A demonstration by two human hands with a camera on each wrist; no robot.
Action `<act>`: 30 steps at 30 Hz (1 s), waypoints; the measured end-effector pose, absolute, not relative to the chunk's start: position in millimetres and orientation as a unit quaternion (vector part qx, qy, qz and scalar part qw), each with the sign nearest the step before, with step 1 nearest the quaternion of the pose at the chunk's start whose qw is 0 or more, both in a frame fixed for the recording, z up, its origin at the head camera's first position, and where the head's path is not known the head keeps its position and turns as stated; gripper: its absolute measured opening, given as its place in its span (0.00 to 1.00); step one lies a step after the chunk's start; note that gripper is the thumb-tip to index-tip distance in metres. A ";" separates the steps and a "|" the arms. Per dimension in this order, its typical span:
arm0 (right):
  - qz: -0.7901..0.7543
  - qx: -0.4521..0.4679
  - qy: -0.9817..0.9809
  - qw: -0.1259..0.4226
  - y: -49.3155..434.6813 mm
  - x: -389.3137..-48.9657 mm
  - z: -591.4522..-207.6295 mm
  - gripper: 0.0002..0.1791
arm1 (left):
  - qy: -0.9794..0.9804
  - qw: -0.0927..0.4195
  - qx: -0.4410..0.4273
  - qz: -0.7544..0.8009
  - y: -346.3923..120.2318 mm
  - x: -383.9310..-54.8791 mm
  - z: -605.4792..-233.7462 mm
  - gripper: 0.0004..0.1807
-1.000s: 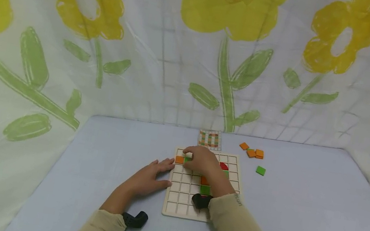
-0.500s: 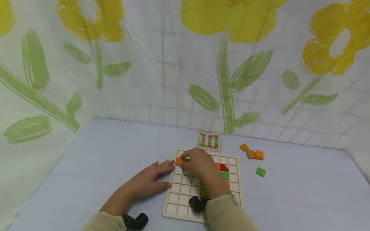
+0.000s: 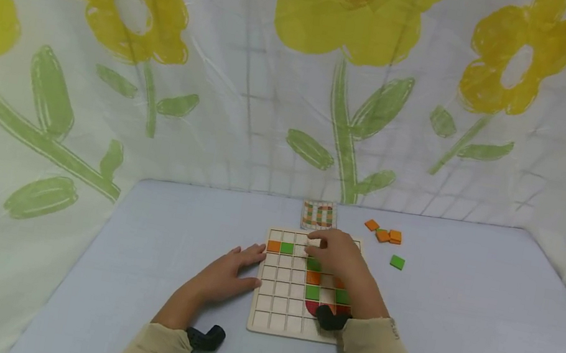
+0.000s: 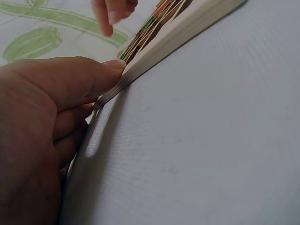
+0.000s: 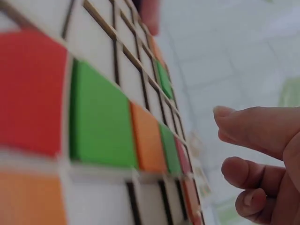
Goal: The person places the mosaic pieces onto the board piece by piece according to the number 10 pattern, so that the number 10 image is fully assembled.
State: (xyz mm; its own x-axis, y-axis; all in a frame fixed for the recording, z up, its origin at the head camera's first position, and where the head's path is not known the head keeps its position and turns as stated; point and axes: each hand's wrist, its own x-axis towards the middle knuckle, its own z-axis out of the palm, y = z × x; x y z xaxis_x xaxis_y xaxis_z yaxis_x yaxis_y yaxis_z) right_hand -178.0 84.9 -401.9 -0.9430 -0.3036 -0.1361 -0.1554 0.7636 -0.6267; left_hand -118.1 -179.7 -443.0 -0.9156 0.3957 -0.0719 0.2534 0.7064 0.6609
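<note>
A pale wooden grid board [image 3: 275,323] lies on the table, with orange, green and red tiles in some of its squares. My left hand [image 3: 228,274] lies at the board's left edge, fingers spread; in the left wrist view its thumb [image 4: 101,75] touches the rim. Over the upper part of the board hovers my right hand [image 3: 343,256], thumb and fingers apart with nothing between them, as the right wrist view also shows. An orange tile [image 3: 274,246] and a green tile [image 3: 287,248] sit side by side in the upper left squares. My right hand and forearm hide part of the board's right side.
Behind the board lies a small pattern card [image 3: 319,215] printed with coloured squares. Loose orange tiles [image 3: 383,236] lie in a cluster at the back right, with a separate green tile [image 3: 397,262] nearer. A flower-printed cloth [image 3: 197,149] hangs behind the table.
My right hand has left the green tile beside the orange one and moved right and up off the board, uncovering that tile. The left hand stays at the edge.
</note>
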 end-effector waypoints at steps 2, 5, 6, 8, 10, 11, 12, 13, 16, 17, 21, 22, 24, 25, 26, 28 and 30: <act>-0.331 -0.112 0.931 0.107 99.2 -178.0 -399.7 0.22 | 0.917 0.103 0.180 0.340 -179.8 -117.3 -442.4 0.33; -0.334 -0.097 0.933 0.087 120.6 -180.1 -398.5 0.24 | 0.915 0.098 0.186 0.344 -180.1 -116.9 -441.5 0.33; -0.336 -0.090 0.934 0.082 127.1 -181.3 -398.7 0.24 | 0.915 0.096 0.189 0.345 -180.3 -117.0 -441.5 0.33; -0.337 -0.077 0.935 0.075 139.5 -184.2 -400.8 0.25 | 0.914 0.091 0.194 0.345 -180.8 -117.6 -442.1 0.33; -0.336 -0.062 0.937 0.071 151.5 -186.9 -404.3 0.26 | 0.914 0.090 0.197 0.343 -181.1 -118.2 -442.9 0.33; -0.333 -0.056 0.939 0.068 157.7 -188.5 -406.4 0.27 | 0.914 0.090 0.198 0.342 -181.2 -118.5 -443.5 0.33; -0.332 -0.049 0.940 0.065 163.9 -189.7 -408.2 0.28 | 0.915 0.091 0.197 0.341 -181.3 -118.7 -443.9 0.33; -0.330 -0.040 0.941 0.063 170.1 -190.8 -410.2 0.29 | 0.915 0.093 0.196 0.341 -181.4 -118.7 -444.1 0.33; -0.333 -0.006 0.942 0.048 186.7 -192.6 -416.0 0.30 | 0.915 0.098 0.191 0.342 -181.5 -119.2 -444.2 0.33; -0.336 0.006 0.941 0.042 191.0 -193.0 -418.1 0.30 | 0.915 0.100 0.189 0.343 -181.6 -119.1 -443.8 0.33; -0.353 0.050 0.934 0.016 200.6 -193.6 -426.4 0.29 | 0.915 0.105 0.184 0.343 -181.4 -118.7 -442.4 0.33; -0.357 0.056 0.932 0.010 201.8 -193.9 -428.1 0.29 | 0.915 0.106 0.184 0.343 -181.3 -118.5 -442.2 0.33; -0.362 0.062 0.930 -0.001 203.4 -195.0 -431.0 0.29 | 0.916 0.107 0.183 0.341 -181.0 -118.3 -442.2 0.33; -0.363 0.063 0.929 -0.004 203.9 -195.6 -432.1 0.29 | 0.916 0.106 0.184 0.341 -180.8 -118.4 -442.4 0.33; -0.363 0.063 0.930 -0.006 204.2 -196.1 -433.0 0.29 | 0.916 0.105 0.183 0.341 -180.7 -118.4 -442.4 0.33; -0.359 0.062 0.931 -0.005 204.3 -197.1 -434.1 0.30 | 0.917 0.104 0.182 0.341 -180.3 -117.9 -442.1 0.33; -0.354 0.062 0.933 0.002 204.2 -198.0 -434.7 0.30 | 0.917 0.104 0.180 0.341 -180.0 -117.9 -442.3 0.33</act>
